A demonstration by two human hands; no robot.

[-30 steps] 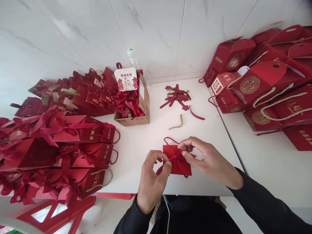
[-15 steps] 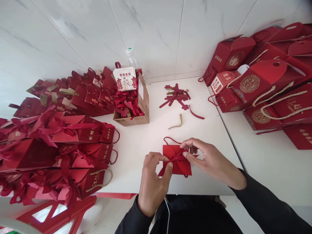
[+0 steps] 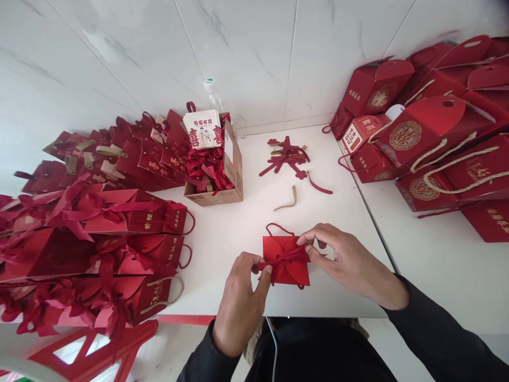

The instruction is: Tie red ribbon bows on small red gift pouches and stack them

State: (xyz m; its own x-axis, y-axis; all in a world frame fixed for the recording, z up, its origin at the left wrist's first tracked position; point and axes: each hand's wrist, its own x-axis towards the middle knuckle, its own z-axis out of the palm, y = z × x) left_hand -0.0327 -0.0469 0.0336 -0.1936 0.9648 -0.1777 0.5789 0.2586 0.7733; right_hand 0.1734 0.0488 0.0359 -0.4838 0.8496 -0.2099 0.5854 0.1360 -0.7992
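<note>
With left hand [image 3: 240,302], pinches the ribbon [image 3: 287,258] on its left side between closed fingers [image 3: 263,286]; with right hand [image 3: 350,265], grips it likewise on the right, over the box [image 3: 292,277] lying near the front edge of the surface [image 3: 214,254]. Has a tan strap [image 3: 295,196] just beyond, a carton [image 3: 214,198] topped with cards [image 3: 204,127] leftward, red straps [image 3: 288,155] heaped farther back, and a bottle [image 3: 212,98] behind the carton.

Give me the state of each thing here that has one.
Red box, top folded shut
Ribbon, knotted across the red box
Left hand, pinching the ribbon
Right hand, pinching the ribbon
Cardboard box, open, filled
Bottle, capped
Straps, loose, mostly heaped
</note>
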